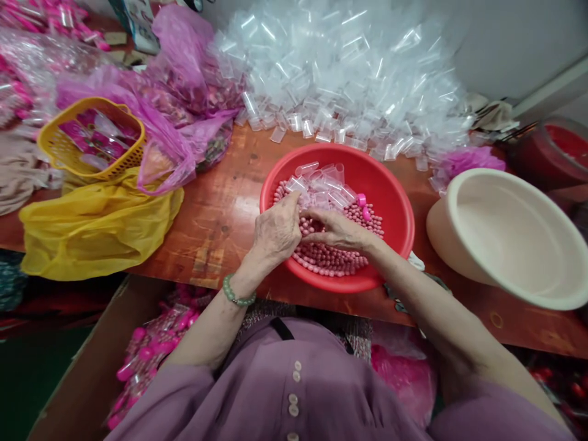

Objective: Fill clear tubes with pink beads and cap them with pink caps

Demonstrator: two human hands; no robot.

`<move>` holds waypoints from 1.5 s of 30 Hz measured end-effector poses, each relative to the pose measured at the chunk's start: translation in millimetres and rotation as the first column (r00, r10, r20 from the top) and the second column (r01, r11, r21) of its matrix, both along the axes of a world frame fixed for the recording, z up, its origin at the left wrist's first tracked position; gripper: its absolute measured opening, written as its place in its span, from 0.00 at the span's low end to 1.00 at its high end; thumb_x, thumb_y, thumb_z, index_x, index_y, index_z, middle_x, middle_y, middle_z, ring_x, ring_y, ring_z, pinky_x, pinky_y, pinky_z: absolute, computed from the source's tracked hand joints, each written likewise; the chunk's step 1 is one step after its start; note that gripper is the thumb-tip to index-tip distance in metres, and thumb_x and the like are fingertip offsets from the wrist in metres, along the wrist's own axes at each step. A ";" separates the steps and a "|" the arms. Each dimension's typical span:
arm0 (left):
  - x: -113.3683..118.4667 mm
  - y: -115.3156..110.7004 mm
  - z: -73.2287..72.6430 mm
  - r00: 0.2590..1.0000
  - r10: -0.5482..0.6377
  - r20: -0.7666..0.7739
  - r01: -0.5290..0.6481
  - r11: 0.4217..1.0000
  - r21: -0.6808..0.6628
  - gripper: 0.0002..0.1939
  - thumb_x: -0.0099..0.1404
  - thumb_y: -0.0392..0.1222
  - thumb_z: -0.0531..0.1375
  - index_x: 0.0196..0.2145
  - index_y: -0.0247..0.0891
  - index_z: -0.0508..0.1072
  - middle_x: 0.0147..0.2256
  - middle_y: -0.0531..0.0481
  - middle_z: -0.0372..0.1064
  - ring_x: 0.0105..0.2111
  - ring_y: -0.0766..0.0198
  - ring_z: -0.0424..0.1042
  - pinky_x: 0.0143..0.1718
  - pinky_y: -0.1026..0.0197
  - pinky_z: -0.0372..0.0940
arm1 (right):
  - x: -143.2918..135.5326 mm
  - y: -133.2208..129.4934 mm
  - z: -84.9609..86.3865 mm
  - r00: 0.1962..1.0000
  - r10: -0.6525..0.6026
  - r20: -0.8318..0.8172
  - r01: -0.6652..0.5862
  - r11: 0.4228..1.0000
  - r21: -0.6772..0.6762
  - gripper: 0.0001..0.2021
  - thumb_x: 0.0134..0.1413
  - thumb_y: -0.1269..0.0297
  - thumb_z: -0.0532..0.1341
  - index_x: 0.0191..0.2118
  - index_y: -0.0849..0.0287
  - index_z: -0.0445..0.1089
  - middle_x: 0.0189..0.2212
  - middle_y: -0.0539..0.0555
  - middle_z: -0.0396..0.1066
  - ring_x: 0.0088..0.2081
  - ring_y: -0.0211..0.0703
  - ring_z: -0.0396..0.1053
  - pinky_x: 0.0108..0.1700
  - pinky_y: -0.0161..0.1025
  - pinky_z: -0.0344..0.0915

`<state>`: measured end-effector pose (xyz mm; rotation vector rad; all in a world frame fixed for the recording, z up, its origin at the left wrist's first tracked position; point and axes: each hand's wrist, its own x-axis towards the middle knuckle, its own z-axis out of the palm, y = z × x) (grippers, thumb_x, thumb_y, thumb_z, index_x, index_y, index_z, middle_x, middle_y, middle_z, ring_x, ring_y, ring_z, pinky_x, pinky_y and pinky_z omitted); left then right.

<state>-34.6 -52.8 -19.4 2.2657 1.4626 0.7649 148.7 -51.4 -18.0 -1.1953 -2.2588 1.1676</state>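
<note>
A red basin (395,202) on the wooden table holds pink beads (335,263), clear plastic tubes (328,184) and bright pink caps (362,207). Over the basin's left part, my left hand (280,226) is closed, its fingers pinched near the tubes; what they hold is hidden. A green bead bracelet (239,293) circles the left wrist. My right hand (335,228) reaches in from the right, just above the beads, with thumb and fingers curved apart and their tips beside my left hand. Nothing can be made out between them.
Behind the basin, clear tubes (349,67) form a large heap. A cream basin (514,233) stands at the right. To the left are a yellow basket (50,138), a yellow bag (101,226) and purple bags (184,49). Below the table edge, a box holds pink pieces (156,343).
</note>
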 end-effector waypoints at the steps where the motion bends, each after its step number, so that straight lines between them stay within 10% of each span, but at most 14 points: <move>1: 0.0 0.6 -0.6 1.000 0.003 0.027 -0.003 1.000 0.000 0.22 0.71 0.38 0.46 0.57 0.36 0.69 0.46 0.42 0.77 0.42 0.57 0.76 0.42 0.57 0.70 | 2.7 -1.6 3.4 1.000 -0.010 -0.017 0.011 1.000 0.016 0.19 0.58 0.59 0.63 0.53 0.60 0.68 0.44 0.56 0.74 0.44 0.47 0.69 0.51 0.48 0.66; 9: 1.2 2.9 -8.3 0.986 0.004 0.168 -0.015 0.998 0.068 0.20 0.70 0.38 0.48 0.53 0.38 0.72 0.45 0.43 0.79 0.39 0.58 0.77 0.42 0.58 0.69 | 18.5 -10.4 16.3 0.986 -0.164 -0.010 0.164 0.984 0.072 0.23 0.55 0.56 0.65 0.54 0.59 0.70 0.49 0.58 0.74 0.49 0.50 0.70 0.55 0.50 0.65; 17: -4.3 9.4 6.4 0.967 -0.151 0.203 0.187 0.968 -0.168 0.19 0.68 0.38 0.51 0.53 0.36 0.72 0.51 0.39 0.75 0.49 0.53 0.75 0.53 0.48 0.68 | 29.3 -9.3 20.5 0.965 -0.249 -0.087 0.253 0.967 0.030 0.23 0.51 0.56 0.68 0.52 0.59 0.72 0.38 0.53 0.75 0.36 0.42 0.69 0.43 0.43 0.68; 22: 2.9 24.9 12.6 0.580 -0.352 0.735 0.744 0.597 -0.302 0.19 0.62 0.39 0.61 0.51 0.39 0.73 0.50 0.40 0.75 0.49 0.57 0.74 0.54 0.50 0.67 | 28.3 -16.2 31.7 0.935 -0.261 -0.240 0.242 0.964 -0.105 0.21 0.51 0.58 0.69 0.51 0.58 0.73 0.41 0.54 0.76 0.40 0.41 0.72 0.45 0.43 0.71; 26: 8.7 24.2 12.7 0.502 -0.264 0.824 0.814 0.466 -0.346 0.18 0.62 0.41 0.63 0.50 0.38 0.74 0.47 0.41 0.75 0.46 0.58 0.74 0.52 0.51 0.68 | 29.4 -23.5 39.5 0.915 -0.245 -0.321 0.153 0.946 -0.285 0.21 0.50 0.59 0.69 0.52 0.56 0.75 0.41 0.52 0.77 0.41 0.40 0.74 0.47 0.43 0.73; 45: 10.5 19.1 12.1 0.597 -0.086 0.798 0.692 0.559 -0.457 0.09 0.62 0.44 0.62 0.33 0.37 0.67 0.30 0.52 0.68 0.28 0.69 0.68 0.31 0.65 0.66 | 29.7 -18.9 35.6 0.871 -0.377 -0.314 0.357 0.926 -0.119 0.26 0.47 0.57 0.73 0.52 0.57 0.72 0.40 0.54 0.76 0.35 0.38 0.72 0.40 0.40 0.72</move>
